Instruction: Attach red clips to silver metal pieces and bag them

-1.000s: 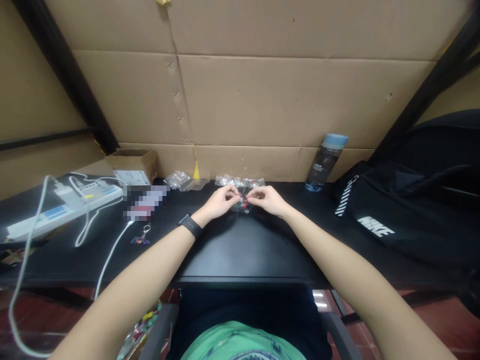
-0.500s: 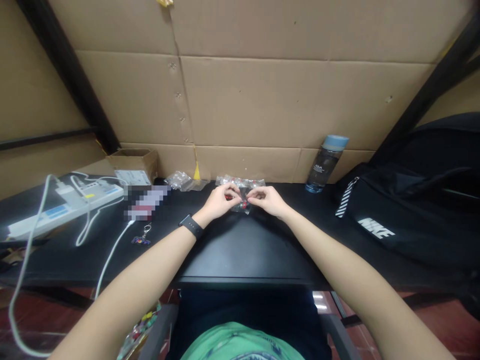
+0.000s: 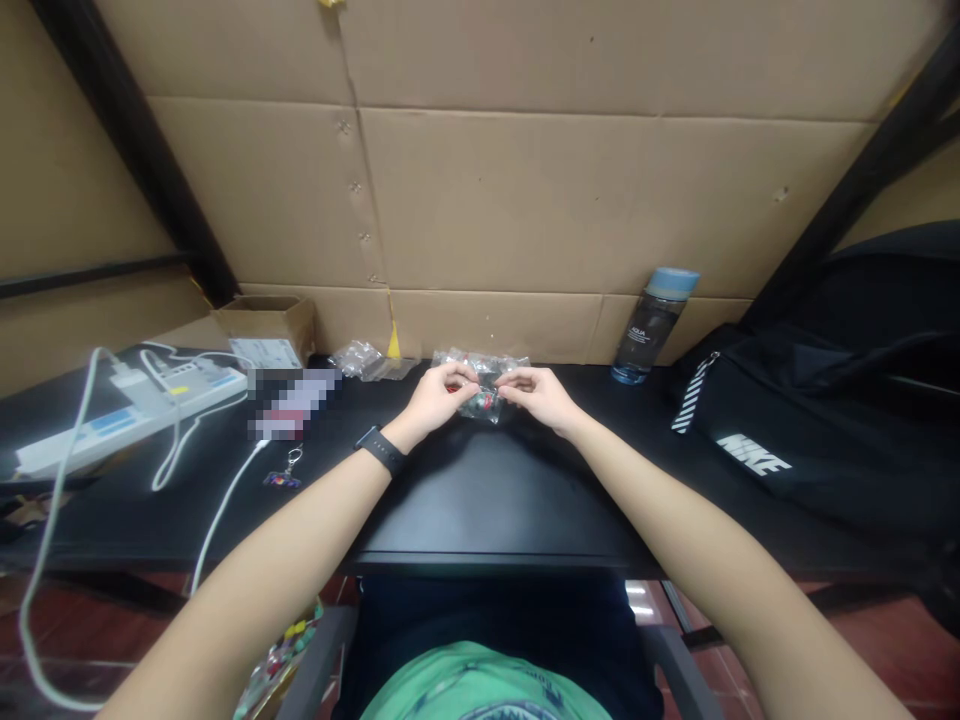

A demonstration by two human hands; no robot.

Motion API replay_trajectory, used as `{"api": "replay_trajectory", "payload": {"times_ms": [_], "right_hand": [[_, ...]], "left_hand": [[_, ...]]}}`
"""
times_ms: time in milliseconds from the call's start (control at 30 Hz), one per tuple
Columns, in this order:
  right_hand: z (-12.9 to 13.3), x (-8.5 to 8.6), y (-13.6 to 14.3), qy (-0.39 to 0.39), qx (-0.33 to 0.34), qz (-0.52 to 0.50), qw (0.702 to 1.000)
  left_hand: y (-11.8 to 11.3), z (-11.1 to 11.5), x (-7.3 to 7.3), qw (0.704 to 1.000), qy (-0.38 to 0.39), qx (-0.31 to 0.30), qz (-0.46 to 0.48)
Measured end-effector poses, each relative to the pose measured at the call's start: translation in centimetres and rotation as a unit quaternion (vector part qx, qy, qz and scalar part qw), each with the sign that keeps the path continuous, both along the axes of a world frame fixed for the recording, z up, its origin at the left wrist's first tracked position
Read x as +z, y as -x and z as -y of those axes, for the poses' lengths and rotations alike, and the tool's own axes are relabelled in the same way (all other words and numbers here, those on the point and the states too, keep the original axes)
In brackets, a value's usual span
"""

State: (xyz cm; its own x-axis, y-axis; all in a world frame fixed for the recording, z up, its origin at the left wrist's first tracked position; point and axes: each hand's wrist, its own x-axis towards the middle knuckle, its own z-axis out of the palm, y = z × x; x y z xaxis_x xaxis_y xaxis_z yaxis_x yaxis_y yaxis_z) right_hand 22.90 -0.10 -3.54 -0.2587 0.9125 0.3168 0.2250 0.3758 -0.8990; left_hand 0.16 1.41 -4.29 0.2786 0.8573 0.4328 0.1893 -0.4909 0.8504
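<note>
Between my hands is a small clear plastic bag [image 3: 484, 404] with red and greenish bits in it, above the black tabletop. My left hand [image 3: 442, 393], a dark watch on its wrist, pinches the bag's left side between thumb and fingertips. On the right side, my right hand [image 3: 541, 396] grips it in a similar pinch. Just behind the hands lie more crinkled clear plastic bags [image 3: 480, 362] with some red in them. The small contents are too blurred to name.
Left along the wall are crumpled clear plastic [image 3: 367, 361] and an open cardboard box [image 3: 268, 325]. Farther left lie a power strip [image 3: 127, 415] with white cables and a keychain [image 3: 283, 478]. A water bottle [image 3: 651, 325] and black bag [image 3: 810, 400] stand right.
The small bag shows more between my hands, and its greenish part is now more visible. My fingertips have shifted slightly; both hands stay in nearly the same place.
</note>
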Motion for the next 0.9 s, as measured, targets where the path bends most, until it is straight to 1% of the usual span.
{"api": "replay_trajectory", "payload": {"times_ms": [233,367,433,567,667,733,800,900], "right_hand": [[0.1,0.4,-0.1,0.009,-0.016,0.002,1.0],[-0.1,0.1,-0.1,0.019,-0.022,0.016,0.999],[-0.4,-0.3,-0.3,0.003,-0.026,0.038,0.999],[-1.1,-1.1,-0.6,-0.049,-0.046,0.119,0.991],[-1.3,-1.4,-0.8,-0.084,-0.059,0.195,0.975],[-1.3,-1.3,-0.9,-0.106,-0.054,0.222,0.968],[-1.2,-1.0,-1.1,-0.125,-0.033,0.225,0.966],[-0.9,-0.4,-1.6,-0.151,0.016,0.211,0.966]], "left_hand": [[0.4,-0.6,-0.4,0.999,0.014,0.01,-0.043],[0.7,-1.2,-0.9,0.997,0.013,-0.001,-0.082],[1.0,-1.2,-1.0,0.993,-0.008,-0.006,-0.12],[1.5,-1.1,-0.9,0.973,-0.087,0.001,-0.212],[1.6,-1.0,-0.7,0.963,-0.121,-0.021,-0.241],[1.6,-0.9,-0.4,0.958,-0.133,-0.038,-0.25],[1.8,-0.8,0.0,0.953,-0.145,-0.06,-0.259],[2.0,-0.5,0.9,0.944,-0.163,-0.112,-0.266]]}}
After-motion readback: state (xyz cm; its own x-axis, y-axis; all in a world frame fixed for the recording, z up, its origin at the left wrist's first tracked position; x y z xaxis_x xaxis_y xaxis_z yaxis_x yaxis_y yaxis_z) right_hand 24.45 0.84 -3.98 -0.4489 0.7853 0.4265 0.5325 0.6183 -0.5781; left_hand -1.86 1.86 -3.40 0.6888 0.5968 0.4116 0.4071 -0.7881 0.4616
